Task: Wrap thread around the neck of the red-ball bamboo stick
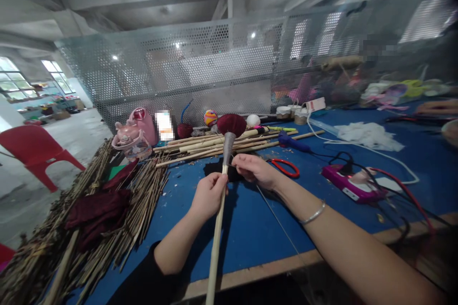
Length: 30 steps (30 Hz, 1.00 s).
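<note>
My left hand [209,195] is closed round a pale wooden stick [215,248], just under its wrapped part. At the stick's top sits a dark red fabric head [232,125], and grey cord [228,147] is wound tightly round the neck below it. My right hand [252,170] is beside the lower end of the winding, its fingers pinched on the thin grey cord. A loose length of cord [275,215] runs down from this hand past the table edge. Black cloth [211,168] lies behind the hands.
On the blue table [250,248] are red-handled scissors [285,167], a blue glue gun [295,142], a purple power strip [352,185] with cables, and pale sticks [193,145]. Bundled twigs [143,200] and dark red cloth [98,212] lie left. A perforated metal screen [161,66] stands behind.
</note>
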Motion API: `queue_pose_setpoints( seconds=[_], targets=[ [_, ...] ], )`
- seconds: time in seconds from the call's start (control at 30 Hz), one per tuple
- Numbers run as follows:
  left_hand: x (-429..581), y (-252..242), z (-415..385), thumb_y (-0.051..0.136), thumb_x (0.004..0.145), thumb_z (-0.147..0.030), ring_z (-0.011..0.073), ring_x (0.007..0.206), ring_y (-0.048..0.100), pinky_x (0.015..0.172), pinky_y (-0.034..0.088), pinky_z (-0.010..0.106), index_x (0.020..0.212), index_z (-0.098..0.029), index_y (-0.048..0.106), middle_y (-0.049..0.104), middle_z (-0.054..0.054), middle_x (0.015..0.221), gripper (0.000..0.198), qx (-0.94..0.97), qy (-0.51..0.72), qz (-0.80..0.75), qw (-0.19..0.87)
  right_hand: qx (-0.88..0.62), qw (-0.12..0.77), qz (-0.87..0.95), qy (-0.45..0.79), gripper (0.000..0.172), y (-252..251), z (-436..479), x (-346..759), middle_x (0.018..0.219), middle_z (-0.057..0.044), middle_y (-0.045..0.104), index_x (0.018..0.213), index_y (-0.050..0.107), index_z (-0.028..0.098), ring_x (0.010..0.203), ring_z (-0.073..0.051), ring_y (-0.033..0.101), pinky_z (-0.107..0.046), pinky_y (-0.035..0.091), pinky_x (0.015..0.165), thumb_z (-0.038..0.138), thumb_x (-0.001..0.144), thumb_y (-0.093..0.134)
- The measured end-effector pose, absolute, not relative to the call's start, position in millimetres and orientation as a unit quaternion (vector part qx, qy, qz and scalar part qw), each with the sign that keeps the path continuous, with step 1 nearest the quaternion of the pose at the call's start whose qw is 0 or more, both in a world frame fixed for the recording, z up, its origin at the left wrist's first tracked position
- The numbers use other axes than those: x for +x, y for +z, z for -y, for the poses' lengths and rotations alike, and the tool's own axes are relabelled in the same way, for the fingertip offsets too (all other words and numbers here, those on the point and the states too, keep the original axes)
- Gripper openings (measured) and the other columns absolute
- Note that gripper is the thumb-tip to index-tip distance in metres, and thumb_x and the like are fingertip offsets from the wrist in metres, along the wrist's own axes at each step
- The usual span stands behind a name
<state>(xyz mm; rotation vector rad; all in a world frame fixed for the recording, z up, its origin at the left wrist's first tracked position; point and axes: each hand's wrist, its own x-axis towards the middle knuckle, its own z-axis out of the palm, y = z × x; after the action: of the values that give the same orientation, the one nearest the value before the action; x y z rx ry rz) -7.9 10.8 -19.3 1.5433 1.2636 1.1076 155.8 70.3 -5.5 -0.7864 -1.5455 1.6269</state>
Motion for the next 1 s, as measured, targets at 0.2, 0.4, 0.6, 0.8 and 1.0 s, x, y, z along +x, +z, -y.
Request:
queue_pose_setpoints(
  seconds=[0.2, 0.4, 0.6, 0.8, 1.0],
  targets=[
    [-9, -26, -14, 0.047, 0.078, -0.052, 0.0066, 0.042, 0.036, 0.042, 0.028, 0.019, 0.074, -0.014, 0.054, 0.047, -0.003, 0.052, 0.038, 0.56, 0.473, -0.449, 0.51, -0.305, 0.383, 0.619, 0.614, 0.028, -8, -69, 156, 0.047, 0.008, 0.038, 0.071, 0.052, 0.014, 0.037, -0.002, 0.023, -0.019, 0.011, 0.037, 0.036, 0.065, 0.068],
    [-3, -22, -8, 0.049, 0.078, -0.049, 0.0056, 0.042, 0.038, 0.041, 0.027, 0.018, 0.08, -0.015, 0.053, 0.046, -0.004, 0.055, 0.035, 0.493, 0.492, -0.38, 0.609, -0.331, 0.407, 0.607, 0.597, 0.028, -7, -68, 154, 0.044, 0.009, 0.037, 0.069, 0.051, 0.015, 0.036, -0.003, 0.023, -0.02, 0.011, 0.037, 0.037, 0.065, 0.068],
    [0, -12, -2, 0.058, 0.075, -0.044, 0.0058, 0.044, 0.041, 0.045, 0.03, 0.018, 0.079, -0.013, 0.054, 0.047, -0.003, 0.056, 0.031, 0.42, 0.484, -0.322, 0.697, -0.307, 0.433, 0.609, 0.59, 0.029, -7, -69, 152, 0.043, 0.009, 0.036, 0.068, 0.051, 0.014, 0.036, -0.002, 0.022, -0.019, 0.011, 0.036, 0.037, 0.066, 0.068],
    [-6, -8, 2, 0.061, 0.074, -0.04, 0.0067, 0.049, 0.048, 0.048, 0.036, 0.018, 0.088, -0.014, 0.057, 0.051, -0.001, 0.061, 0.03, 0.381, 0.432, -0.25, 0.778, -0.229, 0.428, 0.556, 0.675, 0.03, -11, -68, 148, 0.044, 0.01, 0.033, 0.075, 0.05, 0.015, 0.035, -0.002, 0.017, -0.018, 0.008, 0.034, 0.035, 0.064, 0.07],
    [-5, -10, 7, 0.065, 0.072, -0.038, 0.0053, 0.047, 0.048, 0.048, 0.038, 0.017, 0.092, -0.015, 0.056, 0.049, -0.003, 0.061, 0.032, 0.331, 0.381, -0.202, 0.839, -0.155, 0.392, 0.524, 0.74, 0.038, -10, -69, 153, 0.051, 0.009, 0.037, 0.095, 0.056, 0.016, 0.036, -0.001, 0.016, -0.018, 0.008, 0.035, 0.026, 0.062, 0.073]
  ],
)
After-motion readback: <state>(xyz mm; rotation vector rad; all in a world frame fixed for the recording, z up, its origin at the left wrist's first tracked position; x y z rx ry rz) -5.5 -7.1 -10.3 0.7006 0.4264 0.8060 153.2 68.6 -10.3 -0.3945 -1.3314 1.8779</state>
